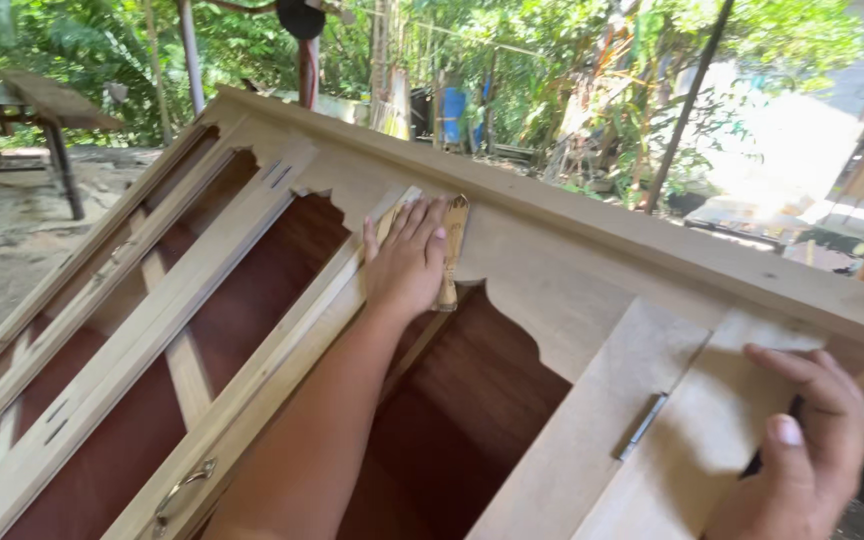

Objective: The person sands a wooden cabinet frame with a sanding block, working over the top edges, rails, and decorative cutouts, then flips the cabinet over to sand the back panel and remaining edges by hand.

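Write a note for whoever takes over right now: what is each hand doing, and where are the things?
Left hand: flat on the top rail of the wooden cabinet, pressing a folded piece of sandpaper by the scalloped cut-out.
Right hand: gripping the edge of an open door panel near its hinge.
Cabinet lies tilted, with unpainted pale wood and a reddish back board inside. A metal handle is on a lower strip.
Done: frame put together, hinges and handle fitted.
Left: I cannot tell how much is sanded; no paint shows.

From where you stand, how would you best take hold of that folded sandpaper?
Probably flat from above, as the left hand does: palm and fingers spread along the sandpaper, because it is a thin strip lying flush on the slanted cabinet frame, leaving only the top face to press.
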Motion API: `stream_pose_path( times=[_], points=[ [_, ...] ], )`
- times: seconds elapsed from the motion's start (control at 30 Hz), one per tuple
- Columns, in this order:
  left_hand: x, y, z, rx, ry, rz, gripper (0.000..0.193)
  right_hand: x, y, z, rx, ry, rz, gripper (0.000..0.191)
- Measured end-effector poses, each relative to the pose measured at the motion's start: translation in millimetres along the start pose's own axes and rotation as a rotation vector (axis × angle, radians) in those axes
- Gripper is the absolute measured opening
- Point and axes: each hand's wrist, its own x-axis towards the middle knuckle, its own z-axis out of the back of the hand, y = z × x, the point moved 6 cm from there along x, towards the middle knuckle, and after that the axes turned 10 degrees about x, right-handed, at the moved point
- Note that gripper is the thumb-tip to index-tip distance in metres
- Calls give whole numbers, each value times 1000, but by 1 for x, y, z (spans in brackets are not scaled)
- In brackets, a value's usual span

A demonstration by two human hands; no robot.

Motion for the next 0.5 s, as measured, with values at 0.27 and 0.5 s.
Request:
stream_pose_path(
  times=[0.27,0.5],
  points=[
    [-15,-30,6,-226,-57,-260,51,-4,1,-2,-83,2,6,46],
    [-15,-16,-3,-22,130,-37,46,-1,6,-4,-66,-21,7,42]
  ],
)
